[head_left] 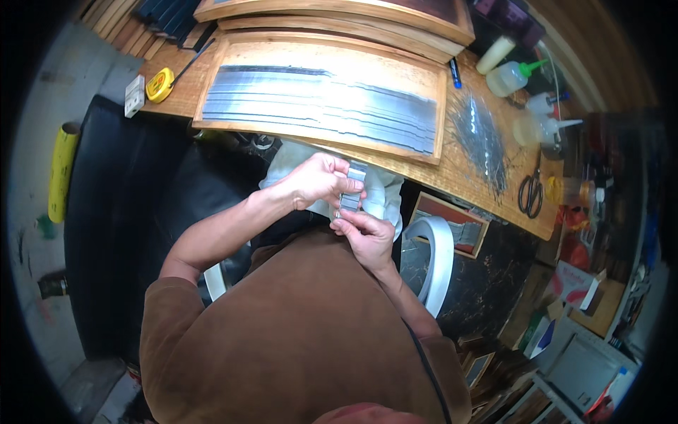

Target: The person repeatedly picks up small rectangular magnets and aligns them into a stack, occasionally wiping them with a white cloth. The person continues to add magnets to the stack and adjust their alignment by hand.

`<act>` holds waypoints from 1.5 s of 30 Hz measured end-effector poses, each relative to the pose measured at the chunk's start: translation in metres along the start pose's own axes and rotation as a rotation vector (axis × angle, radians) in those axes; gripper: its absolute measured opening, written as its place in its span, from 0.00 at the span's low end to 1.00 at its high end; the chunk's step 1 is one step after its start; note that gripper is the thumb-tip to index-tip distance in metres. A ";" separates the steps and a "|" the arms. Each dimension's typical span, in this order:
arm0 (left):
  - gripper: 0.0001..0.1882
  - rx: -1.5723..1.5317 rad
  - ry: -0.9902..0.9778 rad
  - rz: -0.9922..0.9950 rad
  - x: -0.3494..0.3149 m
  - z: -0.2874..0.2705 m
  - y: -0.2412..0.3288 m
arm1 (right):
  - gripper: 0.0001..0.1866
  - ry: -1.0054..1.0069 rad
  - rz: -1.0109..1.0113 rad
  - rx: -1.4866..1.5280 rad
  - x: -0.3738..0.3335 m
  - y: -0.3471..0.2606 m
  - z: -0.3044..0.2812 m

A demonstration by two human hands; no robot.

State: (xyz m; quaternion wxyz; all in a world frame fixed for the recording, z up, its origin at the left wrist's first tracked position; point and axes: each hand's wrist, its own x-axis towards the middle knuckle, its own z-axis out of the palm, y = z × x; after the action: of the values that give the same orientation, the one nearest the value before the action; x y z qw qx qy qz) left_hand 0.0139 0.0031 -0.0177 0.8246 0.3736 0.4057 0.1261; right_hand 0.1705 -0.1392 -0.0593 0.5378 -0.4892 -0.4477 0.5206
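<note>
In front of my chest, near the table's front edge, both hands meet on a small grey striped piece (pixel 349 201), whose exact kind I cannot make out. My left hand (pixel 319 181) is closed round its upper part, thumb across the front. Below, the fingertips of my right hand (pixel 369 239) pinch its lower end. Just beyond the hands, a shallow wooden tray (pixel 282 133) on the table holds rows of thin grey strips (pixel 282 99), partly washed out by glare. White cloth (pixel 381 189) shows behind the fingers.
Loose thin dark strips (pixel 480 138) lie right of the tray, near black-handled scissors (pixel 530 194). Squeeze bottles (pixel 510 78) stand at the back right. A yellow tape measure (pixel 161 85) sits at the left. More wooden trays (pixel 339 27) are stacked behind. A white chair arm (pixel 439 261) curves beside me.
</note>
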 end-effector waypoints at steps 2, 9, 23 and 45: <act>0.11 -0.005 -0.044 -0.012 0.004 -0.006 0.000 | 0.09 0.001 -0.022 -0.062 0.003 -0.003 0.001; 0.12 0.002 -0.059 0.011 0.009 -0.004 -0.005 | 0.07 -0.066 0.057 -0.195 0.006 -0.015 -0.010; 0.10 0.095 -0.083 0.003 -0.029 0.029 -0.001 | 0.12 -0.099 0.271 -0.121 0.057 -0.062 -0.036; 0.10 0.113 -0.192 0.051 -0.018 0.013 -0.012 | 0.08 0.042 0.123 -0.173 0.044 -0.054 -0.028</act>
State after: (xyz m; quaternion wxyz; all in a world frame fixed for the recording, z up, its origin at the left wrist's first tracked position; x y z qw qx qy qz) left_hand 0.0112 -0.0213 -0.0105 0.8338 0.4399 0.3218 0.0877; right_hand 0.2072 -0.0955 -0.0102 0.4699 -0.5712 -0.4486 0.5017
